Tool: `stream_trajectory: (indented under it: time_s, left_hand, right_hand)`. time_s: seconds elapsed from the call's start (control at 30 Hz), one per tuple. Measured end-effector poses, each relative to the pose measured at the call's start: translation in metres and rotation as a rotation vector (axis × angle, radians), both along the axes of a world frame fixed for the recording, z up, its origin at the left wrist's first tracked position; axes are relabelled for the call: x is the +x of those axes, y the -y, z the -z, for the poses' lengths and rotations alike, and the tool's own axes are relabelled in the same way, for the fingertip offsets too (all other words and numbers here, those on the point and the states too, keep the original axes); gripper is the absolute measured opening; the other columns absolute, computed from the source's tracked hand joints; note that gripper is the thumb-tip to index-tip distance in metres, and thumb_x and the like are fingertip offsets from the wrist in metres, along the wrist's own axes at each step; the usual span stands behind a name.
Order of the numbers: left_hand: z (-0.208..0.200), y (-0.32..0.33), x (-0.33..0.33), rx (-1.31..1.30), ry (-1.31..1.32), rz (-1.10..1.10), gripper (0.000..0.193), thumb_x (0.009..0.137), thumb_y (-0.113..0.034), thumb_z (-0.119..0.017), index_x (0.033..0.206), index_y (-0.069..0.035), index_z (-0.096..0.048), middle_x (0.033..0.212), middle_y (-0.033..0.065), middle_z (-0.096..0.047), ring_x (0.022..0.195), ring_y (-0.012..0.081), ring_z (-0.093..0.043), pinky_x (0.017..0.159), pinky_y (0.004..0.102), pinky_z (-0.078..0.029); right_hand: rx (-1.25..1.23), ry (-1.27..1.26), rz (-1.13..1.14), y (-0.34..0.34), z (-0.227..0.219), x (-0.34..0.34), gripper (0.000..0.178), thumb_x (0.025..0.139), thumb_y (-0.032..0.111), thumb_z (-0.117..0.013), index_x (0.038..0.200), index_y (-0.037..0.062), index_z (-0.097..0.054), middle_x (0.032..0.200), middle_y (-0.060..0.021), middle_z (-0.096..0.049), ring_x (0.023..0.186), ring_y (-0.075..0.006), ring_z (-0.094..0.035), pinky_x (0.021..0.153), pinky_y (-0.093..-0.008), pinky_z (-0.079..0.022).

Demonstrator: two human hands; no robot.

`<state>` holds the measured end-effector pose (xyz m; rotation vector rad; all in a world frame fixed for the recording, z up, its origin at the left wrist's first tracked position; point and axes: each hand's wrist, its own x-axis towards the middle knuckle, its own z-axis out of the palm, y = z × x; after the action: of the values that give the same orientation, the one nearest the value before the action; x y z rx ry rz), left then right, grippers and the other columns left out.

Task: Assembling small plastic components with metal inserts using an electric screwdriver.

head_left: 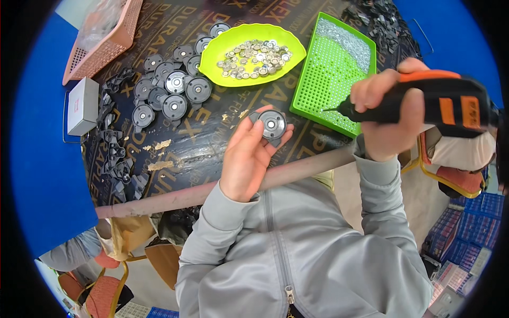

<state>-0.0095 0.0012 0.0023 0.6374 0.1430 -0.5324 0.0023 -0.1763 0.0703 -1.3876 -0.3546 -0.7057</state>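
My left hand (248,158) is closed around a round dark-grey plastic part (274,125) with a small metal piece at its centre, thumb on its edge. My right hand (392,108) grips a black and orange electric screwdriver (435,103). Its pointed tip is over a green tray (298,108) full of small holes, with many tiny silvery screws (344,42) heaped at the far end. Whether the tip touches a screw is too small to tell. Beyond my left hand, a yellow-green leaf-shaped bowl (212,71) holds small round metal pieces (254,55).
Several similar round grey parts (174,106) lie grouped left of the bowl. Small black plastic pieces (116,153) are strewn along the left edge, others (379,26) at the far right. A white box (83,106) and a pink basket (106,47) stand at the left.
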Motion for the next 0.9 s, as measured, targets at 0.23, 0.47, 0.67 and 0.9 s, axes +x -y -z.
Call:
stream_trajectory:
  time_s: [0.23, 0.47, 0.67, 0.9]
  left_hand:
    - [0.001, 0.003, 0.0, 0.0, 0.041, 0.014, 0.03, 0.092, -0.014, -0.035, 0.117, 0.002, -0.036, 0.105, 0.0117, -0.049, 0.099, 0.0226, -0.051, 0.091, 0.0354, -0.041]
    - [0.004, 0.004, -0.001, 0.011, 0.053, -0.005, 0.028, 0.092, -0.013, -0.034, 0.116, 0.002, -0.037, 0.105, 0.011, -0.049, 0.097, 0.0203, -0.052, 0.09, 0.0339, -0.041]
    - [0.003, 0.003, -0.002, 0.016, 0.054, -0.002, 0.027, 0.092, -0.012, -0.034, 0.115, 0.001, -0.039, 0.104, 0.0107, -0.051, 0.097, 0.0179, -0.052, 0.089, 0.031, -0.041]
    - [0.001, 0.004, -0.002, 0.038, 0.029, 0.006, 0.027, 0.092, -0.013, -0.034, 0.114, 0.001, -0.04, 0.103, 0.0103, -0.052, 0.095, 0.0173, -0.052, 0.087, 0.0299, -0.041]
  right_hand:
    - [0.06, 0.102, -0.271, -0.018, -0.017, -0.01, 0.048, 0.082, 0.047, -0.038, 0.11, 0.0075, -0.036, 0.058, -0.0051, -0.046, 0.044, -0.0149, -0.04, 0.044, -0.0298, -0.036]
    - [-0.021, -0.043, -0.21, -0.042, -0.01, -0.008, 0.044, 0.083, 0.043, -0.043, 0.108, 0.0078, -0.032, 0.06, -0.0077, -0.048, 0.047, -0.0171, -0.044, 0.047, -0.0323, -0.038]
    - [-0.01, -0.039, -0.214, -0.045, -0.009, -0.006, 0.043, 0.084, 0.042, -0.042, 0.107, 0.0074, -0.031, 0.061, -0.0083, -0.048, 0.048, -0.0179, -0.045, 0.048, -0.0333, -0.039]
    - [-0.128, -0.006, -0.123, -0.042, 0.001, 0.0, 0.041, 0.083, 0.038, -0.045, 0.109, 0.0086, -0.034, 0.058, -0.0084, -0.049, 0.045, -0.0164, -0.044, 0.046, -0.0307, -0.04]
